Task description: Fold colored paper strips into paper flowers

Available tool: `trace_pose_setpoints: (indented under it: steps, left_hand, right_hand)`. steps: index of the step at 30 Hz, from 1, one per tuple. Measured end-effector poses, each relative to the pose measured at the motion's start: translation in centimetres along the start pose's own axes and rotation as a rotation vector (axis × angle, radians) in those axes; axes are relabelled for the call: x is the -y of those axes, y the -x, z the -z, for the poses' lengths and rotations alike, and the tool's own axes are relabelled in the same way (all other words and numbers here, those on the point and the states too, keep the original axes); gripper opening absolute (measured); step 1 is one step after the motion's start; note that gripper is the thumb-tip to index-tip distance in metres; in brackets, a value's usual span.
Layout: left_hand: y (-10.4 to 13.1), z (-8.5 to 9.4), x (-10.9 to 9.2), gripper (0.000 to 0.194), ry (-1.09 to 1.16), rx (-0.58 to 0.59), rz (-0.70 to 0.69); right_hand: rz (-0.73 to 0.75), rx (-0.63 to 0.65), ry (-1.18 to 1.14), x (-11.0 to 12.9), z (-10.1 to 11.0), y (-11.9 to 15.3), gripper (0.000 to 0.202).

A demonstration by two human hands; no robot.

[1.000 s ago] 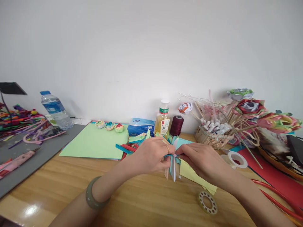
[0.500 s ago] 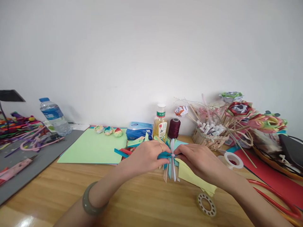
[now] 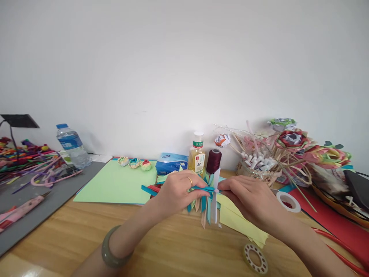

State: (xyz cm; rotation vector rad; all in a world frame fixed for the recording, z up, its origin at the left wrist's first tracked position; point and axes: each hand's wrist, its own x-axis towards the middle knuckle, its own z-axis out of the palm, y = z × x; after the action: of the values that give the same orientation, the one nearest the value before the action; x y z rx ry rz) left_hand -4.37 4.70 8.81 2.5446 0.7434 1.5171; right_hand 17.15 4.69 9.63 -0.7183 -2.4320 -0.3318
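Observation:
Over the table's middle, a spray of folded paper strips [image 3: 213,209] in white, blue and peach fans up and down between my hands. My left hand [image 3: 178,188], a ring on one finger, is closed and pinches the blue paper strip [image 3: 206,189] that runs sideways into the spray. From the other side my right hand [image 3: 248,196] is closed, thumb and fingers pinched at the spray's small pale centre [image 3: 216,191]; its fingertips are partly hidden. Under and beside the right hand lie yellow paper sheets [image 3: 242,223].
A tape roll [image 3: 255,258] lies in front. Behind stand a tissue pack [image 3: 171,163], a juice bottle [image 3: 197,154] and a dark red thread spool [image 3: 213,161]. Green paper [image 3: 115,184] with paper rosettes [image 3: 134,163] is left; paper flowers [image 3: 294,139] and a basket [image 3: 253,175] are right.
The view has shifted slightly, so most things sit a little lower and further right. Both hands keep their pinch on the paper, and the upright white strip is tilted more.

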Motion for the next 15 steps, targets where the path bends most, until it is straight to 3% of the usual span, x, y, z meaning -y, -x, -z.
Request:
trace_pose_setpoints:
  steps: [4,7,11,15]
  left_hand:
    - [-0.1,0.2,-0.2,0.010,-0.013,-0.055,-0.068]
    - [-0.1,0.2,-0.6,0.011,-0.079,-0.033,-0.046]
    - [0.0,0.0,-1.3,0.008,-0.293,0.118,0.039]
    - [0.0,-0.2,-1.3,0.015,-0.525,0.248,-0.096]
  right_hand:
    - [0.030,-0.035,0.005,0.1,0.4,-0.1,0.016]
    - [0.037,-0.032,0.020,0.4,0.5,-0.2,0.017]
    - [0.034,-0.017,0.060,0.9,0.2,-0.6,0.023]
    - [0.004,0.019,0.069,1.1,-0.6,-0.7,0.025]
